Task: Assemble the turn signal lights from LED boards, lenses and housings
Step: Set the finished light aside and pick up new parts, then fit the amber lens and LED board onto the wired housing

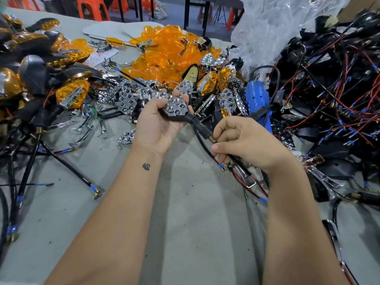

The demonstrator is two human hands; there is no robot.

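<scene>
Housing [179,112] with chrome LED reflector seated but no lens, cupped in the left hand [162,122]; right hand [244,142] pinches its threaded stem at 4 o'clock. Amber lenses [162,52] heaped on the counter [185,202] at 12 o'clock; finished lights [72,93] at 9 o'clock, bare housings [329,89] at 3 o'clock: much seemingly remains.

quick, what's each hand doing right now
Left hand: closed around the housing, reflector face up.
Right hand: closed on the threaded stem and the wires of the same light.
</scene>
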